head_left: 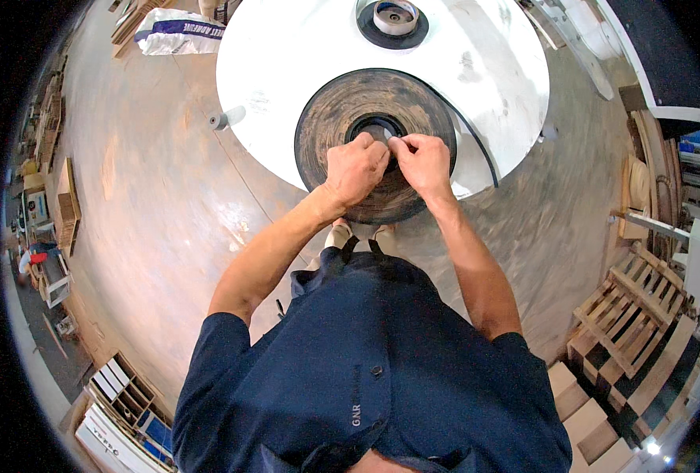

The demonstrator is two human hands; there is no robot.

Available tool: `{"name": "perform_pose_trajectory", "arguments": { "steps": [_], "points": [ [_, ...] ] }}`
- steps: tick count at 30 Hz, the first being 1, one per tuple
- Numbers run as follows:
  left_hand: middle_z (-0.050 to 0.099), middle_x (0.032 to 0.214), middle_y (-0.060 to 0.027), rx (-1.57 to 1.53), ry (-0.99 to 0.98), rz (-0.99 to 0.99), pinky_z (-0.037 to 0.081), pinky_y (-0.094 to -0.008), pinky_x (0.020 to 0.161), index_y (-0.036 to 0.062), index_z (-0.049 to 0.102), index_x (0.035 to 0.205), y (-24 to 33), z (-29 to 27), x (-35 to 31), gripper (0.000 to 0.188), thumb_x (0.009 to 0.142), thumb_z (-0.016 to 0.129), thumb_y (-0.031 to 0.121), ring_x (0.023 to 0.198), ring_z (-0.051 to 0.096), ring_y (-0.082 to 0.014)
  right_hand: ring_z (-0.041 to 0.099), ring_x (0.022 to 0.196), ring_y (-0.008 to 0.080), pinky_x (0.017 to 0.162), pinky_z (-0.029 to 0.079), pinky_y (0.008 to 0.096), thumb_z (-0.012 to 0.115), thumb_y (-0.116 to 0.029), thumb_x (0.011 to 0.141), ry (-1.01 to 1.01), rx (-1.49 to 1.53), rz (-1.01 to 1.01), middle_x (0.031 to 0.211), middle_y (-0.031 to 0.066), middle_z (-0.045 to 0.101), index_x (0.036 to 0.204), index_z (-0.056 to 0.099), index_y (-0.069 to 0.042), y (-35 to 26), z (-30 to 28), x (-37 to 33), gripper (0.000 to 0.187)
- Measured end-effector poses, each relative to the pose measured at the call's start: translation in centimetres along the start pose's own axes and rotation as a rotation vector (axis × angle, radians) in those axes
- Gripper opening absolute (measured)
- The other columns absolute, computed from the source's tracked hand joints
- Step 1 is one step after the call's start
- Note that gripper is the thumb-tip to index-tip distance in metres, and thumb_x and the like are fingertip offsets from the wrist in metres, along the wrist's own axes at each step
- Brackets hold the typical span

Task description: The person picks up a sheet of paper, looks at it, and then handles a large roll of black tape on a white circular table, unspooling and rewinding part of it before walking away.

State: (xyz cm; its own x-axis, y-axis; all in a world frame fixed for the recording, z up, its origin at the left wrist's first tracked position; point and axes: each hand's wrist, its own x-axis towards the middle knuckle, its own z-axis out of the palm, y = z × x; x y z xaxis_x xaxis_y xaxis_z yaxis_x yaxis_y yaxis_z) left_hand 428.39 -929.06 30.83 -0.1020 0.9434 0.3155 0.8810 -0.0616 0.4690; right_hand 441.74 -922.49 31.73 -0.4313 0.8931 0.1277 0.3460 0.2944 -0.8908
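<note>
A wide, flat roll of dark brown edge banding (330,106) lies on the white round tabletop (263,71), its near side reaching past the table's near edge. From the roll's far right a loose dark strip (476,135) curves away to the table edge. Over the near half of the roll, beside its round core hole, my left hand (356,169) is closed with its fingers curled. My right hand (424,162) pinches close to it, thumb and forefinger together. Something small and pale shows at the right fingertips; what either hand holds is too hidden to name.
A smaller dark roll with a white core (395,17) sits at the table's far side. Left of the table are a grey-white cylinder (225,118) and a white and blue sack (178,33). Wooden pallets (634,303) stand at the right. A person (33,258) is far left.
</note>
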Motion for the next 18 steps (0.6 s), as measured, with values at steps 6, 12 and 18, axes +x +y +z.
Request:
{"name": "perform_pose_trajectory", "arguments": {
  "steps": [6,12,18],
  "points": [
    [0.054,0.077,-0.0057,-0.033,-0.028,0.032,0.048,-0.0378,0.054,0.0099,0.062,0.078,-1.6,-1.2,-0.4,0.009,0.082,0.062,0.018,0.064,0.059,-0.0262,0.061,0.071,0.0333,0.061,0.048,0.042,0.061,-0.012,0.08,-0.067,-0.464,-0.542,0.075,0.0122,0.057,0.078,0.056,-0.004,-0.4,-1.1,2.1,0.009],
    [0.052,0.087,-0.011,-0.136,-0.123,0.078,0.047,-0.0392,0.06,0.0039,0.063,0.077,-2.0,-1.5,-0.7,0.013,0.079,0.066,0.017,0.075,0.056,-0.0293,0.059,0.075,0.0258,0.071,0.046,0.0358,0.061,-0.003,0.072,-0.334,-0.805,-0.808,0.082,0.0077,0.054,0.081,0.055,-0.008,-1.7,-2.1,4.6,0.012],
    [0.053,0.087,-0.0114,-0.155,-0.166,0.128,0.047,-0.042,0.063,0.0059,0.065,0.084,-2.9,-0.9,-1.1,0.011,0.078,0.067,0.016,0.077,0.056,-0.0303,0.06,0.081,0.0238,0.073,0.048,0.0369,0.057,-0.01,0.075,-0.472,-0.829,-0.783,0.083,0.0069,0.058,0.082,0.061,-0.01,0.0,-0.7,5.7,0.008]
  ]
}}
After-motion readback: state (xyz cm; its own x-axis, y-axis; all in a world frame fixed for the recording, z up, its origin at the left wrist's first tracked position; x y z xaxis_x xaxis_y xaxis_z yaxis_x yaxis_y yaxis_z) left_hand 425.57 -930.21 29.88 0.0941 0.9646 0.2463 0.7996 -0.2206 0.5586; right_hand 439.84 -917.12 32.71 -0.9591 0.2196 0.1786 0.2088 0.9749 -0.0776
